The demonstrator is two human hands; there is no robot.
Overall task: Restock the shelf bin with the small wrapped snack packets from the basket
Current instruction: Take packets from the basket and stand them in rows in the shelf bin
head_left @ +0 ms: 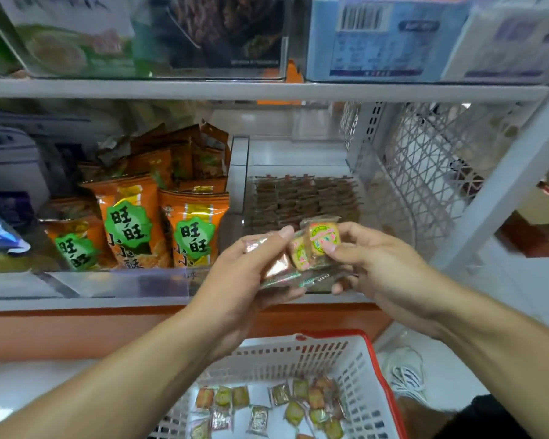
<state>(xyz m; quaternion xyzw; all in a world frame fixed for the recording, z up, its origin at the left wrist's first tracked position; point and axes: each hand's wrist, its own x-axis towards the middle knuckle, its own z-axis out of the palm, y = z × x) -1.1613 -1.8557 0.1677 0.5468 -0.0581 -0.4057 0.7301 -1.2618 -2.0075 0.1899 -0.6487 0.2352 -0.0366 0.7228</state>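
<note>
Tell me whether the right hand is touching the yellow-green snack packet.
Touching. The head view shows the right hand pinching the yellow-green snack packet, thumb pressed on its wrapper's front.

Orange snack bags stand beside a white mesh divider.

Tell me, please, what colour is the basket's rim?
Red, on a white slotted basket; the head view shows it.

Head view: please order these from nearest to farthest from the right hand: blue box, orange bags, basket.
From the right hand:
1. Orange bags, on the same shelf, to the left.
2. Basket, below on the floor.
3. Blue box, on the shelf above.
</note>
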